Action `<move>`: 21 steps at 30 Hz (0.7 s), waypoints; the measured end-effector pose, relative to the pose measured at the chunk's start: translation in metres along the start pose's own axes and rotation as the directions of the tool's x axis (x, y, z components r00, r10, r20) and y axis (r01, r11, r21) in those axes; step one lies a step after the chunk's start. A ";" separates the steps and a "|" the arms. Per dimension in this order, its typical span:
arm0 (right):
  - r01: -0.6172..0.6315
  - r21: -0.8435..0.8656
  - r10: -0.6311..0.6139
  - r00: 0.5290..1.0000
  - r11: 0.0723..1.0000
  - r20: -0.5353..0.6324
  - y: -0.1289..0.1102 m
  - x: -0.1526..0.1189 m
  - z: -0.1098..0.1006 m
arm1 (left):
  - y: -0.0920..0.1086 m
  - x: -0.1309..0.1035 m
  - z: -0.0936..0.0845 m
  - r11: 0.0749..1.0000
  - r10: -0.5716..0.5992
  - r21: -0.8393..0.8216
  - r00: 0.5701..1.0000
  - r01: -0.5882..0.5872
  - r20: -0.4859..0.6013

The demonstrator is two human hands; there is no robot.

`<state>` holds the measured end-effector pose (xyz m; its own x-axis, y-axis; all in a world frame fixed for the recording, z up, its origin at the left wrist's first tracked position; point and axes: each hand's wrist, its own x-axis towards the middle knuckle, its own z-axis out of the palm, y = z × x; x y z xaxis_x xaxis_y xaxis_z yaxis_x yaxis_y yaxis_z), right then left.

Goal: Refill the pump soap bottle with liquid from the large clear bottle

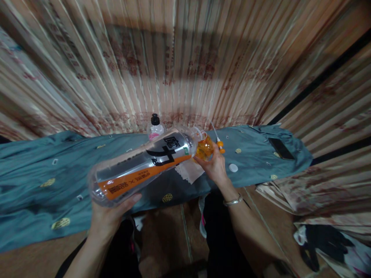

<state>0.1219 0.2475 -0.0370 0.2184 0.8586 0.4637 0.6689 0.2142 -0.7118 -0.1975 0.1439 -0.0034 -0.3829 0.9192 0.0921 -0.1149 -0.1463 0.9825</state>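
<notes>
My left hand point(111, 212) grips the base of a large clear plastic bottle point(142, 168) with a grey, black and orange label, tipped on its side with its neck toward the right. The bottle's mouth meets a small clear container point(204, 146) with amber liquid in it, which my right hand point(214, 166) holds over the teal cloth point(43, 173). A silver bracelet sits on my right wrist. A folded white tissue point(189, 172) lies on the cloth under the bottle's neck.
Behind the big bottle stands a small clear bottle point(155, 129) with a black cap and pink label. A white cap point(233, 167), an orange-and-white pump piece point(219, 143) and a dark phone point(281, 148) lie on the cloth to the right. Patterned curtain hangs behind.
</notes>
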 end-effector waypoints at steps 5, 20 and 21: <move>-0.004 0.013 0.004 1.000 1.000 0.020 0.002 0.002 0.003 | -0.002 0.001 0.000 0.999 -0.013 -0.037 1.000 0.013 0.004; -0.003 0.022 0.003 0.999 1.000 0.034 0.005 -0.001 0.010 | 0.003 0.003 0.005 0.997 -0.035 -0.070 0.999 0.032 -0.038; 0.006 0.024 -0.007 1.000 1.000 0.024 0.006 -0.002 0.010 | 0.003 0.003 0.004 0.997 -0.034 -0.065 0.999 0.032 -0.038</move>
<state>0.1179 0.2521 -0.0473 0.1969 0.8681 0.4556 0.6530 0.2305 -0.7215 -0.1950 0.1482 0.0002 -0.4134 0.9090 0.0523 -0.1865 -0.1407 0.9723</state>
